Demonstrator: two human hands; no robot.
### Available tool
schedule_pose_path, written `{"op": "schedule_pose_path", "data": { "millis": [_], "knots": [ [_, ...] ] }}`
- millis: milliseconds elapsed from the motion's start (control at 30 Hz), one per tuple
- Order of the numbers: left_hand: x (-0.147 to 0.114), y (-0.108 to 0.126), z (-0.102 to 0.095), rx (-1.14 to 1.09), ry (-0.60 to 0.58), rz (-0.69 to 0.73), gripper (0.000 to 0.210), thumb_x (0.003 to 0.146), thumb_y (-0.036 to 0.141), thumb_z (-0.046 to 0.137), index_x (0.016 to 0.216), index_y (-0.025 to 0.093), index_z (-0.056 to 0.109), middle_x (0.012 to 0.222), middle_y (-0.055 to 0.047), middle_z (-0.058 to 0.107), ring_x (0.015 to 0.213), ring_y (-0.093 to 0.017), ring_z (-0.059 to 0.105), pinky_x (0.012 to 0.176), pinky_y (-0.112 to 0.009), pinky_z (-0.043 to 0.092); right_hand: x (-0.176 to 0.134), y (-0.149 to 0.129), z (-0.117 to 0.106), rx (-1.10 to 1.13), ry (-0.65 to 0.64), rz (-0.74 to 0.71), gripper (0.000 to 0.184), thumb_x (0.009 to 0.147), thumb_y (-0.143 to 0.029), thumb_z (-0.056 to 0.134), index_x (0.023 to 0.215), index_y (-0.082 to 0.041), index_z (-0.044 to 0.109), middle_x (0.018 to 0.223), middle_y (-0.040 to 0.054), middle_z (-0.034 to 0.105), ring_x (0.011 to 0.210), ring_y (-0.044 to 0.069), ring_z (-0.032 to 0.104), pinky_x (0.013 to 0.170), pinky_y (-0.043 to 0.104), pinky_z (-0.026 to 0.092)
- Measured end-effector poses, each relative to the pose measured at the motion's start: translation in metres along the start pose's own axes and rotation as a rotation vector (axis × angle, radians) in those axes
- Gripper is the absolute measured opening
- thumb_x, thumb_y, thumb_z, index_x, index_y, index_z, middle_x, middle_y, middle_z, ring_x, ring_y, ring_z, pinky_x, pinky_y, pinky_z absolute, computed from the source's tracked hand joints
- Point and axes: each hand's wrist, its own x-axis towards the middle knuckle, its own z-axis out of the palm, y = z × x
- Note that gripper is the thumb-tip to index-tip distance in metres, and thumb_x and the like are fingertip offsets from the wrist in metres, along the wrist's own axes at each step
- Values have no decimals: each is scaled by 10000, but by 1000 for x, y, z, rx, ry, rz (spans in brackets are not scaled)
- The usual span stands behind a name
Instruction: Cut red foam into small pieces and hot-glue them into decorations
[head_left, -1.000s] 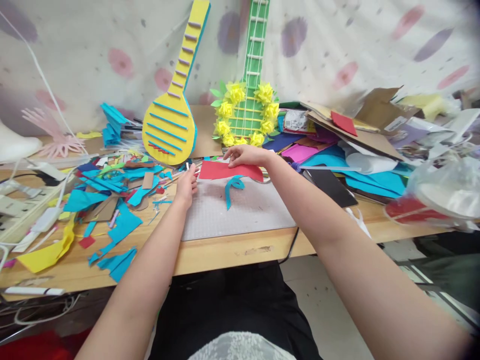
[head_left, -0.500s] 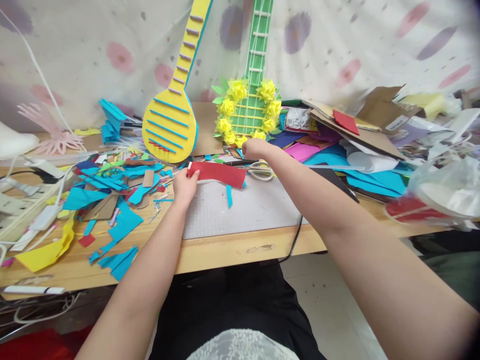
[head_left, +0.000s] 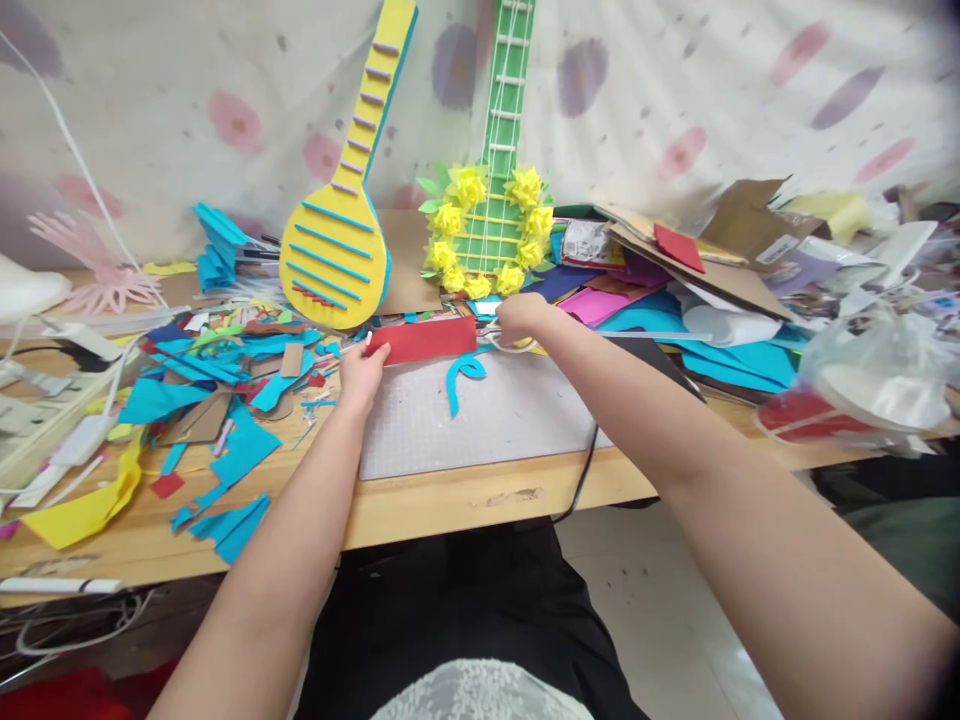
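"How far along are we?"
"One blue strip (head_left: 452, 385) curled on the mat (head_left: 487, 432); red paper (head_left: 429, 342), at its far edge, apparently unworked; our left grip (head_left: 361, 374) pinches one end; our right grip (head_left: 523, 316), by the scissors (head_left: 516, 350), we cannot tell."

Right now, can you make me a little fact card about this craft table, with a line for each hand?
Left hand: pinching one end of a red strip
Right hand: at the scissors; grip hidden
On the cutting mat: curled blue strip
Behind the mat: yellow toy lute; green toy guitar with yellow flowers
Left side: blue scraps
Right side: brown cardboard
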Motion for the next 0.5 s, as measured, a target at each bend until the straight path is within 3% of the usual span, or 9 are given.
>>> {"op": "schedule_pose_path", "data": {
  "millis": [133,233,367,433,500],
  "knots": [
    [-5,11,-3,-99,-30,-153,172,648,300,653,719,144,639,600,4,550,441,-75,378,406,-216,275,-9,13,-23,25,39,79,297,669,-360,666,890,-163,675,897,133,662,925,297,610,732,368,470],
    [-8,18,-4,-207,-52,-224,150,649,248,668,747,142,629,618,12,564,396,-50,356,357,-199,240,-13,24,-30,152,196,207,355,680,-430,652,895,-147,653,881,134,651,931,301,601,740,375,461],
    [-12,27,-2,-430,-14,-381,105,683,168,653,692,149,550,538,56,512,330,-11,277,324,-163,216,-20,22,-18,520,416,318,457,712,-521,597,953,-134,574,879,115,621,840,247,595,686,330,458],
    [-14,32,0,-543,6,-458,127,705,124,631,663,150,514,518,66,492,324,1,270,318,-141,211,-27,9,-6,772,429,221,478,749,-583,536,944,-146,533,841,84,604,770,191,579,642,283,452],
    [-16,37,3,-645,22,-524,140,727,80,598,655,150,501,528,63,497,337,5,312,316,-121,220,-36,-6,7,1015,288,13,470,797,-614,450,902,-159,507,767,54,581,694,144,555,595,239,441]
  ]
}}
